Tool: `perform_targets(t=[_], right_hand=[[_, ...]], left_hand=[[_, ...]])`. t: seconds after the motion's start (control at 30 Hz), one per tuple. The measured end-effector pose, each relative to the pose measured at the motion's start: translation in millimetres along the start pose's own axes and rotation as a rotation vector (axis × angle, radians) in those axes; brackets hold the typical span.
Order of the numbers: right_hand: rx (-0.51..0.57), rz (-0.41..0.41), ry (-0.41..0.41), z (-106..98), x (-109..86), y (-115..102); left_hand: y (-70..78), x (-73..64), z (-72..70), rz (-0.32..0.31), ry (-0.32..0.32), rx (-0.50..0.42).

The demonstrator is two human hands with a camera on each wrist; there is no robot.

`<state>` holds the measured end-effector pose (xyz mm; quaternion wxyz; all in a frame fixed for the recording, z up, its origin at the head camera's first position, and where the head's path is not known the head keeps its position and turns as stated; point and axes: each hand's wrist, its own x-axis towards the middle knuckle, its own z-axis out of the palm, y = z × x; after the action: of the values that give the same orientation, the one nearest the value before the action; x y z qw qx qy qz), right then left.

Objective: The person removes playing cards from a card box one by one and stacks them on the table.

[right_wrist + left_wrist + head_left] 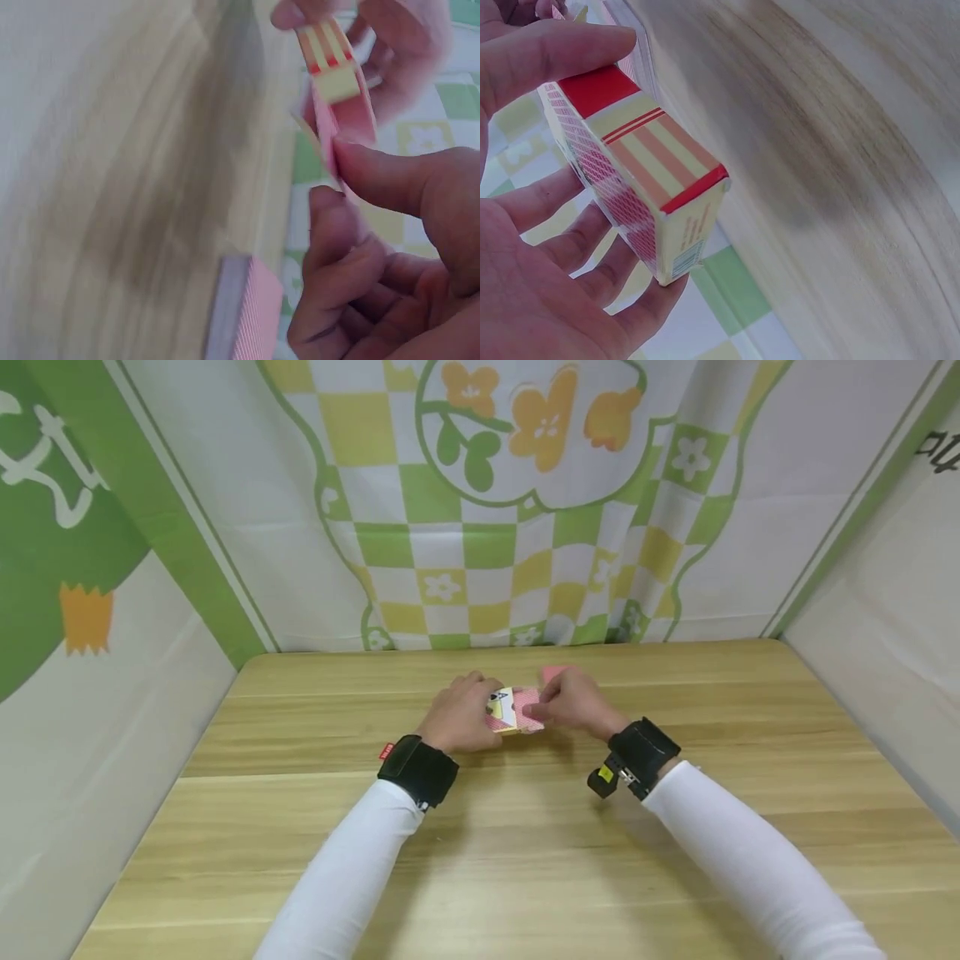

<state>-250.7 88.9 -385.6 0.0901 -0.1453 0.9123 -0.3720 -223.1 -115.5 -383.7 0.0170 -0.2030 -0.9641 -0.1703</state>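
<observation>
My left hand (461, 714) grips a playing-card box (504, 710) above the table, thumb on one narrow side and fingers round the other. The box has a red-patterned back, striped narrow sides and a white ace label. With thumb and index finger, my right hand (579, 703) pinches a pink-red piece (324, 131) at the box's right end. Whether this is cards or a flap, blur keeps me from telling. Behind the right hand, partly hidden by it, a deck of cards (557, 673) with a pink-red back lies on the table; its edge also shows in the right wrist view.
The wooden table (495, 860) reaches back to a checked, flower-printed curtain (487, 552). Cloth walls stand on the left (150, 693) and right (870, 585). A small black camera (602, 781) hangs from the right wrist strap, over the tabletop.
</observation>
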Motion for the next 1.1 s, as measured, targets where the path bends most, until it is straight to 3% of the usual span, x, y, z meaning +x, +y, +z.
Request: perform_targets(t=[0.1,0.17,0.23,0.4,0.53,0.63,0.77,0.9,1.1], right_hand=[[-0.029,0.032,-0.024,-11,-4.3,2],[-0.074,-0.007,-0.018,-15,-6.0,1],[-0.166,-0.104,-0.013,-17,-6.6,-2],[-0.423,-0.460,-0.054,-14,-3.5,-7],[-0.466,-0.587,-0.099,-12,-0.2,-7],[-0.457,-0.584,-0.115,-15,0.0,-4],[-0.508,-0.523,-0.107,-25,-0.7,1],[-0.558,-0.398,-0.021,-35,1.1,5],[-0.559,-0.169,0.161,-33,7.1,7]], left_hand=[[0.3,0.3,-0.7,-0.007,-0.004,0.009],[0.3,0.0,-0.5,-0.010,-0.006,0.018],[0.5,0.0,-0.4,-0.009,-0.007,0.019],[0.6,2.3,0.3,0.007,0.000,0.025],[0.5,4.3,0.3,0.019,0.000,0.029],[-0.4,4.1,-0.8,0.011,0.000,0.029],[-3.9,1.4,-2.2,-0.019,0.001,0.033],[-7.7,0.0,-1.9,-0.046,-0.016,0.045],[-8.2,-1.1,0.9,-0.042,-0.020,0.038]])
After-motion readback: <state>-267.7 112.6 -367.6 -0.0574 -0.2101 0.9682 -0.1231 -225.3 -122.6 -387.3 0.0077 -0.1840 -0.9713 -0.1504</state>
